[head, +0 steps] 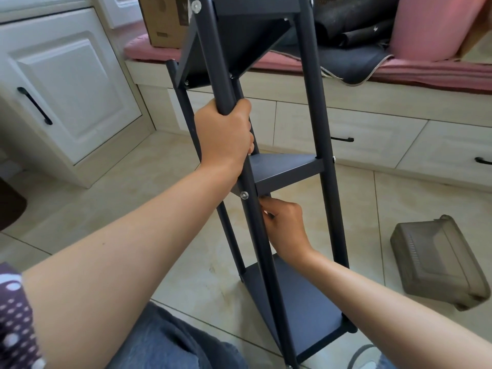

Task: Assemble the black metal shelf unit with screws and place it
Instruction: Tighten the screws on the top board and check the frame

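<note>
The left hand (225, 134) is wrapped tight round the near post (241, 145) of the shelf unit (269, 169), steadying it. The right hand (286, 226) sits lower, tucked just under the middle shelf (282, 166), its fingertips pinched on something small and dark against the post; whether that is a tool or a screw I cannot tell. A screw head (244, 194) shows on the post just beside those fingers.

The unit stands on the tiled floor (133, 209), leaning toward the person, in front of the window seat (399, 75), with three shelves already fitted. A grey plastic box (436, 262) lies on the tiles to the right.

This looks like late-stage fastening at the middle shelf joint. Next would be snugging that joint firm while the upper grip keeps the frame from twisting, then standing it where it belongs.
</note>
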`<state>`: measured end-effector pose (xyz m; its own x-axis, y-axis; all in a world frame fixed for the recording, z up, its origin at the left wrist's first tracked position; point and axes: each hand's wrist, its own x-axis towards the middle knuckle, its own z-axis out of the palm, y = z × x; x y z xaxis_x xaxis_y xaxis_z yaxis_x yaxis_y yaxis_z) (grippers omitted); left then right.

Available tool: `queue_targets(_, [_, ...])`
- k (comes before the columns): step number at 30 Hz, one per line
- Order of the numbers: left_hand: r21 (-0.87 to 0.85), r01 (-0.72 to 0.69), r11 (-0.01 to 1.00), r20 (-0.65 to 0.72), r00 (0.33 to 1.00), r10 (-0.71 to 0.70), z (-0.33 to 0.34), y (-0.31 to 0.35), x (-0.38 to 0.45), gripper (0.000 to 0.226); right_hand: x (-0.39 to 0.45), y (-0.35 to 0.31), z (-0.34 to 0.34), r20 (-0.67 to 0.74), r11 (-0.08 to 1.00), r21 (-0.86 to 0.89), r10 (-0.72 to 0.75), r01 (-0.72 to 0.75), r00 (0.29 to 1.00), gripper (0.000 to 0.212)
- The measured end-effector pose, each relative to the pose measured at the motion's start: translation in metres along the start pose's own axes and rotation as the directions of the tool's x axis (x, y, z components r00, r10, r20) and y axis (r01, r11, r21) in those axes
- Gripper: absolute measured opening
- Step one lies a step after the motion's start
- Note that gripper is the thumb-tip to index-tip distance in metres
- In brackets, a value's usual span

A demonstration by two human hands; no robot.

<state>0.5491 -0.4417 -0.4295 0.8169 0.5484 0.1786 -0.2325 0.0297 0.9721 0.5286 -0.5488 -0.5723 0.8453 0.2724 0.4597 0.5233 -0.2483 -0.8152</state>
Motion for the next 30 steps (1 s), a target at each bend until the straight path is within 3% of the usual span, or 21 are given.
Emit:
queue_targets(13, [0.023, -0.003, 1.000, -0.009, 1.000, 0.003, -0.001, 0.004, -0.005, 0.031, -0.007, -0.025, -0.058, 0.283, 0.983, -0.181, 0.061, -0.010, 0.957, 0.018])
queue_targets(19, [0.031, -0.003, 1.000, -0.009, 1.000, 0.003, -0.002, 0.003, -0.006, 0.031, 0.001, -0.031, -0.073, 0.309, 0.963, -0.254, 0.165, -0.086, 0.937, 0.019])
queue_targets(30, [0.054, -0.021, 0.998, -0.023, 1.000, 0.022, -0.001, 0.003, -0.006, 0.031, 0.006, -0.032, -0.067, 0.266, 0.973, -0.217, 0.133, -0.075, 0.955, 0.016])
